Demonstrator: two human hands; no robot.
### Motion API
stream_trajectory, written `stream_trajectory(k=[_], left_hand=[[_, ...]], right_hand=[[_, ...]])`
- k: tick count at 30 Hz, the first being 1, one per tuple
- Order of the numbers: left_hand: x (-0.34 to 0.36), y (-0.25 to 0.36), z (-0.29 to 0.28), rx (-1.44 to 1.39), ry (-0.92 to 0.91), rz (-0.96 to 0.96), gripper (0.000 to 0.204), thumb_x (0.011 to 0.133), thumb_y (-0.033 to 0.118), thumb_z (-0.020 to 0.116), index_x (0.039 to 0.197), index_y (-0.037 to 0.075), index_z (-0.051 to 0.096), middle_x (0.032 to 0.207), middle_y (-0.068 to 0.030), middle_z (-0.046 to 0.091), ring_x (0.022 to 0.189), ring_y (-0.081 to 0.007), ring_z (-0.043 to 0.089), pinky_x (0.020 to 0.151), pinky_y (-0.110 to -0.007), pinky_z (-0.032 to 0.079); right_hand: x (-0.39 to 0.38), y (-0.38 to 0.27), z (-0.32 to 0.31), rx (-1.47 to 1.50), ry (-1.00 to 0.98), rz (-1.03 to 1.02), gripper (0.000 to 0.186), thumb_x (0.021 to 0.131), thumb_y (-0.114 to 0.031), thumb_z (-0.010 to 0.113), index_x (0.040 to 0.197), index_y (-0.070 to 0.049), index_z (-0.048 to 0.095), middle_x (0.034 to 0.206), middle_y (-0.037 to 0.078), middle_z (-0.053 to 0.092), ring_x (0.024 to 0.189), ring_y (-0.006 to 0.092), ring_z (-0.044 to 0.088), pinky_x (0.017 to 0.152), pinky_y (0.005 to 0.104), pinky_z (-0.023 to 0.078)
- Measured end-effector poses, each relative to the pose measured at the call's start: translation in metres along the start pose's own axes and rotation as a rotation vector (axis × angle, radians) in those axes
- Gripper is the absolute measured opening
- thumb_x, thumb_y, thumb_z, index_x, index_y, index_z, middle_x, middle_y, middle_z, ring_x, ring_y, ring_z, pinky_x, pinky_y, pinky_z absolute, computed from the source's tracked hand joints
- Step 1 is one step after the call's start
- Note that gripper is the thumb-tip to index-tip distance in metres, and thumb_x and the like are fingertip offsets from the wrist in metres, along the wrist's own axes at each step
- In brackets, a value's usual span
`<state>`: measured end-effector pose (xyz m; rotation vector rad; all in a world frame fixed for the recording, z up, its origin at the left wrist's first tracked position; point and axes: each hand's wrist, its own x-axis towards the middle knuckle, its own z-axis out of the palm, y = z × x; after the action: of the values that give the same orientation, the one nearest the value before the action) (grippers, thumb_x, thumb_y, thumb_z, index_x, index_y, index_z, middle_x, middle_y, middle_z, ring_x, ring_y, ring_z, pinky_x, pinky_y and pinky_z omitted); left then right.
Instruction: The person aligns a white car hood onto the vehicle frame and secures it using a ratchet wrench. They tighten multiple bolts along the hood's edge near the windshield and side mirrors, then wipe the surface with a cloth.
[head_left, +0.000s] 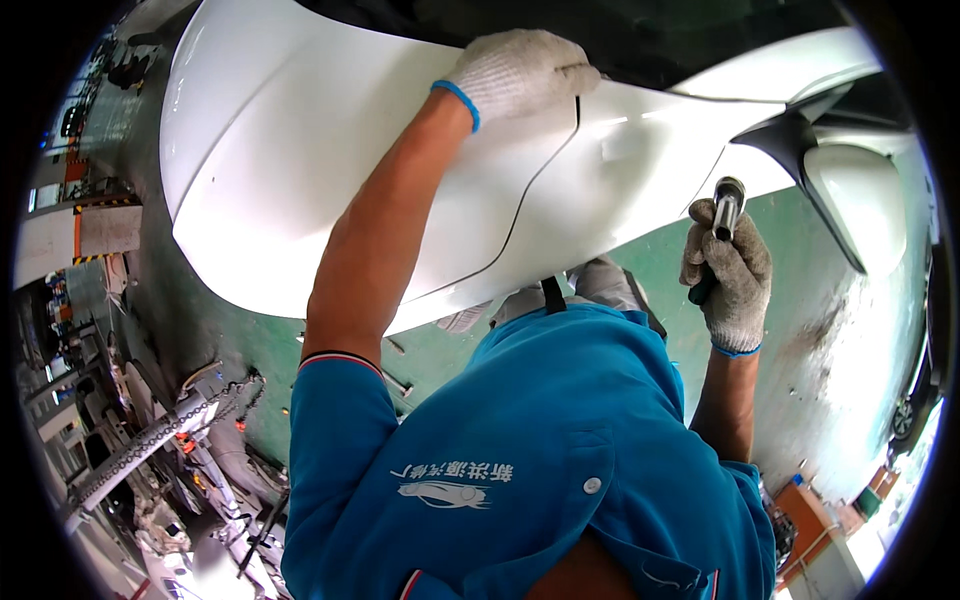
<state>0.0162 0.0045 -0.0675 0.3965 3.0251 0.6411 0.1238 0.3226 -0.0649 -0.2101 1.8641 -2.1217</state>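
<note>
My left hand (525, 75), in a pale knitted glove with a blue cuff, lies against the upper edge of a white car body (330, 150), beside the dark glass (600, 30). Its fingers look curled in; whatever they may hold is hidden. A dark curved panel seam (520, 205) runs down from beneath that hand. In my right hand (742, 275), gloved too, is a ratchet wrench (729, 208) with a bright metal head pointing up and a dark green handle. The tool is held apart from the bodywork, to the right of my chest.
To the right, a white side mirror (855, 205) juts out from the car. On the lower left stands a metal frame (150, 450) with a chain, among piled parts. A hammer-like tool (397, 382) lies on the green floor (800, 300). Cabinets (815, 530) are at lower right.
</note>
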Motion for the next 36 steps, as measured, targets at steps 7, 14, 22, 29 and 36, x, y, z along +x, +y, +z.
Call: stream_trajectory(k=[7,14,22,29,36], left_hand=[[0.001,0.006,-0.002,-0.005,0.005,-0.112,0.053,0.103,0.057,0.051,0.102,0.011,0.078,0.096,-0.015,0.076,0.092,-0.0353,0.072,0.088,-0.047,0.056],[0.001,0.02,0.007,0.174,0.124,-0.159,0.058,0.105,0.06,0.05,0.097,0.008,0.075,0.083,-0.0126,0.07,0.081,-0.0314,0.066,0.084,-0.043,0.054],[-0.015,0.039,0.008,0.172,0.254,-0.272,0.06,0.107,0.054,0.046,0.084,0.006,0.073,0.074,-0.0149,0.07,0.075,-0.0367,0.069,0.076,-0.047,0.053],[-0.017,0.048,0.028,0.163,0.465,-0.023,0.062,0.108,0.056,0.041,0.084,0.008,0.071,0.073,-0.0149,0.069,0.077,-0.0363,0.07,0.077,-0.046,0.055],[-0.009,0.057,0.019,0.248,0.179,-0.182,0.05,0.106,0.051,0.05,0.088,0.011,0.072,0.088,-0.0145,0.073,0.087,-0.0341,0.071,0.087,-0.048,0.054]], right_hand=[[-0.039,0.019,-0.015,0.072,0.014,0.027,0.025,0.101,-0.019,0.069,0.114,0.002,0.07,0.081,0.004,0.065,0.069,0.0097,0.059,0.062,0.0245,0.05],[-0.061,0.035,-0.039,0.037,0.003,0.082,0.008,0.1,-0.009,0.064,0.094,-0.004,0.064,0.078,0.003,0.062,0.066,0.0091,0.056,0.058,0.0265,0.045],[-0.114,0.048,-0.103,0.057,0.091,0.213,0.007,0.1,-0.008,0.062,0.097,-0.005,0.067,0.075,-0.001,0.06,0.064,0.0071,0.052,0.056,0.0245,0.041],[-0.133,0.063,-0.122,0.084,0.118,0.205,0.009,0.102,-0.01,0.061,0.1,-0.003,0.068,0.074,0.0,0.06,0.063,0.0071,0.052,0.055,0.0241,0.04],[-0.133,0.061,-0.112,0.088,0.011,0.189,0.008,0.103,-0.011,0.06,0.1,-0.004,0.063,0.079,0.002,0.06,0.065,0.0084,0.053,0.059,0.0252,0.044]])
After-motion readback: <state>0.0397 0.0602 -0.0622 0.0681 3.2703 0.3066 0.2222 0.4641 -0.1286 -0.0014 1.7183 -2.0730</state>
